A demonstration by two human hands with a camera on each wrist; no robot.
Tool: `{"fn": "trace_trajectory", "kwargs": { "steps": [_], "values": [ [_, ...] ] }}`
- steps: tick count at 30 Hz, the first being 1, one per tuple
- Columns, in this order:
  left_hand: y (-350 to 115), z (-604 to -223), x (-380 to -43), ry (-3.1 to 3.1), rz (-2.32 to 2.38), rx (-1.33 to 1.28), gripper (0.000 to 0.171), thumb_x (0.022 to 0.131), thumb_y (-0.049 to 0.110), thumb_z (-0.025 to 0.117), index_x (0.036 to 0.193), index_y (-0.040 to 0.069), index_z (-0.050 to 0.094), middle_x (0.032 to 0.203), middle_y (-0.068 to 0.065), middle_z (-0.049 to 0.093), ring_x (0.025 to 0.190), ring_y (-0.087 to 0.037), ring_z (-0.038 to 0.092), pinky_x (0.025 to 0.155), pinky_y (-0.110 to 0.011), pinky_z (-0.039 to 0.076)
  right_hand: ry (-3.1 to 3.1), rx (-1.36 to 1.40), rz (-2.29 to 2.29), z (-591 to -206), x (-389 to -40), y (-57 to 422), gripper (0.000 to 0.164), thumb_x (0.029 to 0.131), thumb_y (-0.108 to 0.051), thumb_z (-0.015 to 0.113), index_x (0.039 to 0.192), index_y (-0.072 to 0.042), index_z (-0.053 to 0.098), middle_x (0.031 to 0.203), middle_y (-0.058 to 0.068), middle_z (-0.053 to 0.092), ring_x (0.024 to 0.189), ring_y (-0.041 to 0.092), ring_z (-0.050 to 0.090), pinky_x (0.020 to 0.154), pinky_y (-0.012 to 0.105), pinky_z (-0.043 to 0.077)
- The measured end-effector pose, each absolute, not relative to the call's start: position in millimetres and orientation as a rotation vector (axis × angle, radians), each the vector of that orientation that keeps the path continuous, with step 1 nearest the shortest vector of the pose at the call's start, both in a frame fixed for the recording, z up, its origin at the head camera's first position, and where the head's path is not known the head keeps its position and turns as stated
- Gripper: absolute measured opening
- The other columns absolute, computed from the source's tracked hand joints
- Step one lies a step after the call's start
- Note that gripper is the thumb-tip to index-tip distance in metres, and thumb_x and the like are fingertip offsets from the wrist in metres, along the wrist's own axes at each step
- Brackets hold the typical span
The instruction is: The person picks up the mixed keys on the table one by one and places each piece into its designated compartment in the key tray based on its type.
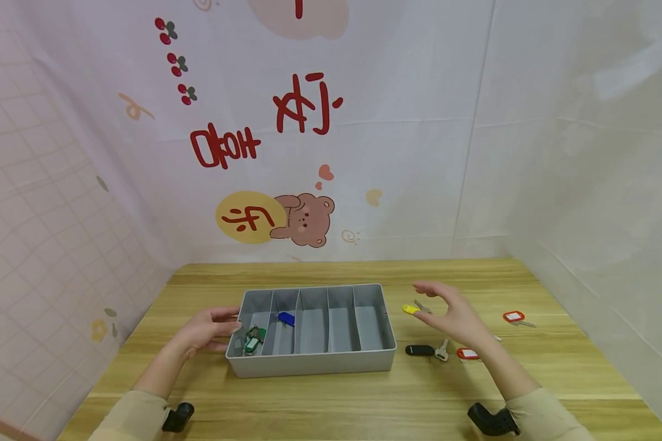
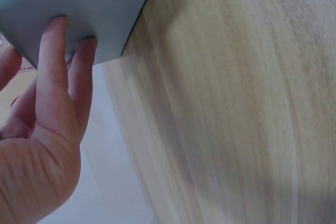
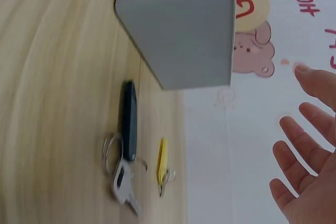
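A grey box with several compartments (image 1: pixel 314 362) stands on the table. At its left end my left hand (image 1: pixel 206 331) holds the wall, thumb over the rim and fingers (image 2: pixel 52 72) against the outside. Green-tagged keys (image 1: pixel 254 339) lie in the leftmost compartment, a blue-tagged key (image 1: pixel 285 318) in the one beside it. My right hand (image 1: pixel 453 315) hovers right of the box with thumb and fingers spread, nothing between them. Nearest to it in the head view is a yellow-tagged key (image 1: pixel 410 309) on the table. Closer to me lies a key with a black fob (image 1: pixel 420 350).
Two red-tagged keys lie farther right, one (image 1: pixel 514 316) near the table's right side, the other (image 1: pixel 466 353) partly behind my right forearm. A printed white curtain (image 1: pixel 408 153) closes off the back and sides of the wooden table (image 1: pixel 309 410).
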State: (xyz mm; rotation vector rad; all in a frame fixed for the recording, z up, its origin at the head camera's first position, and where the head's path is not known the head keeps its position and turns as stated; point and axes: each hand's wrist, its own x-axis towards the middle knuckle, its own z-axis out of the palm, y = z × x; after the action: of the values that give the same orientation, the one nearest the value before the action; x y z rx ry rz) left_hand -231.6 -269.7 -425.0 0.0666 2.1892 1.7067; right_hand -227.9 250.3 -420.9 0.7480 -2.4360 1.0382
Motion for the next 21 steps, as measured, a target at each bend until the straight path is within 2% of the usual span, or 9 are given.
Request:
{"fn": "trace_trajectory", "kwargs": {
  "steps": [6,12,21],
  "values": [
    [-269.6,-425.3,-231.4,2.183,1.716,0.058,0.07,0.095,0.012,0.066,0.148,-0.014,0.029,0.137,-0.035,0.048,0.102,-0.027,0.066,0.076,-0.042,0.059,-2.489,0.672,0.996,-425.6,-227.6,264.1,0.05,0.082,-0.012,0.082,0.128,-0.008,0.065,0.117,0.005,0.068,0.105,0.026,0.059,0.089,0.045,0.047],
    [-269.5,-425.5,-231.4,2.179,1.723,0.055,0.07,0.095,0.012,0.066,0.148,-0.014,0.028,0.136,-0.035,0.049,0.1,-0.026,0.066,0.076,-0.042,0.059,-2.496,0.655,0.941,-429.1,-224.7,276.9,0.049,0.08,-0.01,0.083,0.126,-0.006,0.065,0.116,0.007,0.069,0.104,0.032,0.06,0.088,0.041,0.047],
    [-270.0,-425.8,-230.9,2.175,1.724,0.065,0.071,0.095,0.012,0.066,0.148,-0.015,0.027,0.137,-0.035,0.047,0.102,-0.028,0.066,0.077,-0.043,0.059,-2.509,0.645,0.851,-438.1,-221.9,294.7,0.05,0.08,-0.013,0.084,0.126,-0.006,0.065,0.116,0.011,0.068,0.102,0.032,0.06,0.085,0.046,0.047]
  ]
}}
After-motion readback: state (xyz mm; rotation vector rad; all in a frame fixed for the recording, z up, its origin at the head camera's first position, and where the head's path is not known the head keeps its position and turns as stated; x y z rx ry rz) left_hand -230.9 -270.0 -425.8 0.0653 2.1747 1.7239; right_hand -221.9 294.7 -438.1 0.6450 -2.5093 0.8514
